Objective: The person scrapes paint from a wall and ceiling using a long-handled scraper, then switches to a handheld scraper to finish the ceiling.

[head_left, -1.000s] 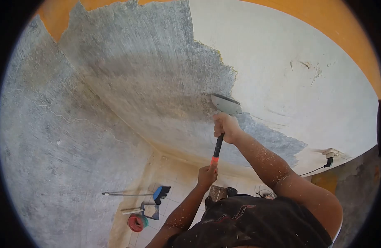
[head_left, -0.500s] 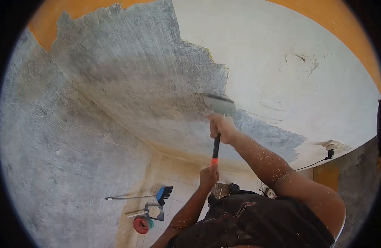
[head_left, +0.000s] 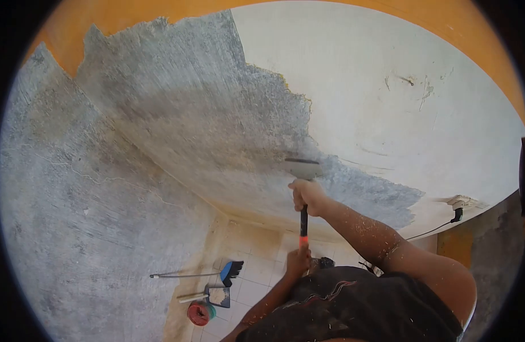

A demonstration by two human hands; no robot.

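A long-handled wall scraper (head_left: 303, 169) lies with its wide blade against the bare grey patch (head_left: 262, 111) of the wall. High on the black handle, close under the blade, my right hand (head_left: 310, 196) is wrapped round it. My left hand (head_left: 298, 260) grips the lower end, by the orange-red section. Right of the blade, a ragged edge separates the grey patch from white paint (head_left: 359, 74). Pale flakes speckle my right forearm.
On the tiled floor (head_left: 257, 271) at lower left lie a blue-headed broom (head_left: 230, 273), a dustpan (head_left: 218, 296) with pale debris and a red bucket (head_left: 198, 313). A wall socket (head_left: 459, 202) with a black plug and cable sits at right.
The scraper blade has moved down the wall, toward my body. Both hands have come down with it, still around the handle; the view has shifted slightly.
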